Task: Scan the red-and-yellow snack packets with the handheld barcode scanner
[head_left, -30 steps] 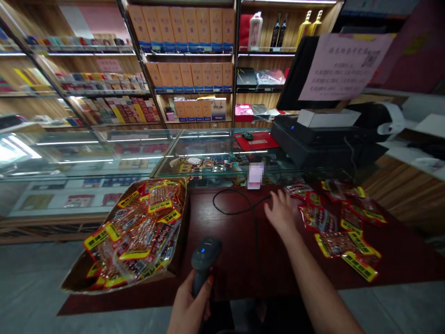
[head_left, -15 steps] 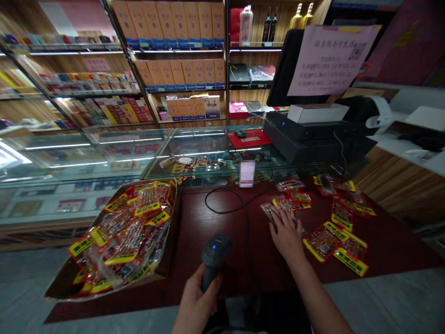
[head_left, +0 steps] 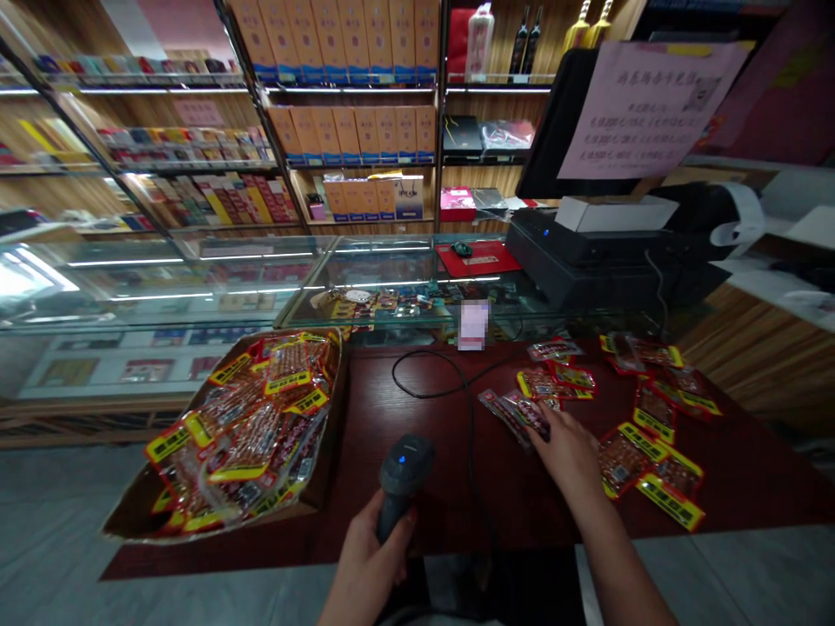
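My left hand is wrapped around the handle of a dark barcode scanner, which shows a small blue light on its head. My right hand rests low over the dark red table, its fingers closed on the right end of a small snack packet. Against that packet, on its left, lies another clear-edged packet. The fingertips are partly hidden. Red and yellow snack packets lie just beyond the hand, and more packets are to its right.
An open cardboard box heaped with snack packets stands on the left. A black cable loops across the table. Behind are a glass display counter, a red mat and a monitor with a paper notice.
My right hand, flat over the packets before, has drawn back slightly and its fingers have closed on one. Those packets sit nearer to me. My left hand still holds the scanner; the view has shifted slightly.
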Motion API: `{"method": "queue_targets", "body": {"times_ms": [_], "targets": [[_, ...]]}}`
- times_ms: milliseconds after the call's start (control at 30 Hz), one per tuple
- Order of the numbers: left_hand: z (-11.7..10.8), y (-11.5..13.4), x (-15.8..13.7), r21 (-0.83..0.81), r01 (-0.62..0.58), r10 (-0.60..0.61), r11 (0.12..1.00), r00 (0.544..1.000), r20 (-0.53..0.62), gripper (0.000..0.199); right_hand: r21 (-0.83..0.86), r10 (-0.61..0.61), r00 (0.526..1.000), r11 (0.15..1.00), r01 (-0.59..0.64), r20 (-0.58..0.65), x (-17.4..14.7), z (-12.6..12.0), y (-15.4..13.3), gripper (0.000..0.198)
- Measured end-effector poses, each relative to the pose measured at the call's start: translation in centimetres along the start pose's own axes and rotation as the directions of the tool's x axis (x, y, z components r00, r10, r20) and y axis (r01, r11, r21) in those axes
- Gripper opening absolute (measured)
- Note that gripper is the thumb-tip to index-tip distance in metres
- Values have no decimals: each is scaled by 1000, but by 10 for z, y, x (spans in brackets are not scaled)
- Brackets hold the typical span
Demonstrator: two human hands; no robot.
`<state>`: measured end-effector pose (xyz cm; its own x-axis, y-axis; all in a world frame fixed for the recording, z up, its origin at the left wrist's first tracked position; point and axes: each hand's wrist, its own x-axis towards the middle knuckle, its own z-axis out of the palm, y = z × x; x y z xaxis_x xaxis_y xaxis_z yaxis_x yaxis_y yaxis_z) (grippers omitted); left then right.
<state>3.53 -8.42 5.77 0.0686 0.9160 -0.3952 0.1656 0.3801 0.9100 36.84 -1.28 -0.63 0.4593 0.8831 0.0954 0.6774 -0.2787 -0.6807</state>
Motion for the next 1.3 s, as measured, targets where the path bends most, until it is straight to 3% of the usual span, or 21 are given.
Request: {"method": "queue_targets", "body": {"times_ms": [133, 300, 467, 600, 733, 967, 1300], "targets": [[-3, 2, -4, 37, -59, 57, 998, 997, 49, 40, 355, 66, 993, 930, -98, 101, -1, 5, -19, 49], [-8, 7, -13, 127, -155, 143, 980, 985, 96, 26, 738, 72, 931, 589, -330, 358, -19, 41, -69, 52], [-12, 7, -17, 101, -111, 108, 989, 994, 34, 30, 835, 20, 873, 282, -473, 488, -33, 71, -106, 39], [-15, 5, -18, 56, -51, 53, 997, 998, -41, 42, 859, 28, 863, 89, -504, 504, -37, 86, -113, 33], [-16, 7, -21, 38, -36, 38, 999, 999, -35, 45, 862, 57, 861, -76, -501, 506, -44, 102, -113, 29], [-13, 10, -23, 24, -51, 52, 998, 998, -25, 42, 842, 89, 847, -205, -499, 523, -56, 121, -114, 25], [-17, 3, -23, 16, -76, 76, 997, 996, -36, 42, 853, 114, 855, -215, -476, 506, -54, 118, -118, 20]]}}
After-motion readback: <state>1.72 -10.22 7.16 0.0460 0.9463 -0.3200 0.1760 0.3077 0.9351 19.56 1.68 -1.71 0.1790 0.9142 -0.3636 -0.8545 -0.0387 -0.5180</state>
